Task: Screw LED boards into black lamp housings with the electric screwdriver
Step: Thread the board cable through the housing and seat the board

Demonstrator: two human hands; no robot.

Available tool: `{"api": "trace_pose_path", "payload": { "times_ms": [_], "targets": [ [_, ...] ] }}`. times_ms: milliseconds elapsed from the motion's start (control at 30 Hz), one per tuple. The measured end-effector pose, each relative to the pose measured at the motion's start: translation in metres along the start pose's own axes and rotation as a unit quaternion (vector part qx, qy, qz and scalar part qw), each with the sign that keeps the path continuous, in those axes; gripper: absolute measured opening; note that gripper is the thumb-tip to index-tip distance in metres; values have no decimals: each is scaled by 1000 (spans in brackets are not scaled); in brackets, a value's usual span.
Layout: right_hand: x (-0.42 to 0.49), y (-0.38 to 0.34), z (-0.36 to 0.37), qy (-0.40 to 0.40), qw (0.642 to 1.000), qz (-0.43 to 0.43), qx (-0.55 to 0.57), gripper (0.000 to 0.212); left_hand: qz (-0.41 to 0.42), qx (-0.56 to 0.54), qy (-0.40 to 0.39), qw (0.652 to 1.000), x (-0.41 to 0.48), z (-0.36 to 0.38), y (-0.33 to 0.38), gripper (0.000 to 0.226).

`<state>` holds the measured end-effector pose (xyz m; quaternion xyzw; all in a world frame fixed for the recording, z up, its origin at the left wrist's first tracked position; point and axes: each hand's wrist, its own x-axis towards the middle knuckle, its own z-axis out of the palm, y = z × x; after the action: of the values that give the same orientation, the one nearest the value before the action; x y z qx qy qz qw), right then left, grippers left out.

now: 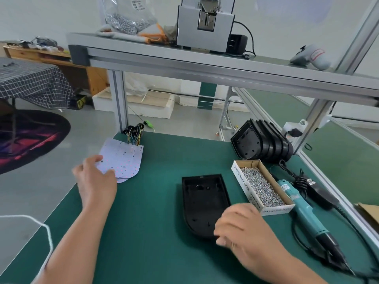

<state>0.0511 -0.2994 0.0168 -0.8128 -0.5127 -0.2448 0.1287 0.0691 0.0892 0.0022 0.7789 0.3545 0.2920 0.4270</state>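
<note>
An empty black lamp housing (202,198) lies open side up on the green bench mat (147,212). My right hand (244,228) grips its near right corner with curled fingers. To the left, my left hand (94,177) pinches the near edge of the top white LED board (123,158) in a small stack with coloured wires at the far end. The teal electric screwdriver (307,214) lies on the mat at the right, untouched. A cardboard box of screws (260,185) sits between housing and screwdriver.
A row of nested black housings (262,140) stands at the back right. An aluminium frame shelf (184,60) crosses overhead, carrying a screw feeder machine (205,23) and a bag of screws (127,19). The screwdriver's black cable and power unit (315,189) run along the right edge.
</note>
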Motion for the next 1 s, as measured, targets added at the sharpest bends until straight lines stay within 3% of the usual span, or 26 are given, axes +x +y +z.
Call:
{"api": "trace_pose_path", "payload": {
  "times_ms": [167, 267, 367, 467, 667, 767, 933, 1000],
  "targets": [
    [-1, -15, -7, -33, 997, -50, 40, 19, -11, -150, -28, 988, 6, -7, 0, 63],
    [-1, -13, -7, -44, 994, -31, 100, 17, -4, -233, -77, 969, 10, -13, -1, 50],
    [0, -4, -3, -20, 981, 29, 189, 23, -52, -364, -99, 925, 8, -21, -2, 48],
    [3, 7, 4, 39, 966, 110, 229, 21, -103, -455, -172, 867, 6, -22, -4, 36],
    [21, 17, 10, 45, 952, 200, 228, 17, -69, -383, -342, 855, -15, -22, 7, 65],
    [40, 19, 12, 45, 948, 228, 216, 18, -29, -343, -436, 832, -28, -22, 14, 64],
    [85, 39, 28, 84, 911, 286, 285, 52, -8, -284, -532, 798, -38, -29, 18, 43],
    [105, 54, 33, 56, 911, 297, 282, 68, -4, -256, -595, 762, -41, -32, 18, 46]
  ]
}}
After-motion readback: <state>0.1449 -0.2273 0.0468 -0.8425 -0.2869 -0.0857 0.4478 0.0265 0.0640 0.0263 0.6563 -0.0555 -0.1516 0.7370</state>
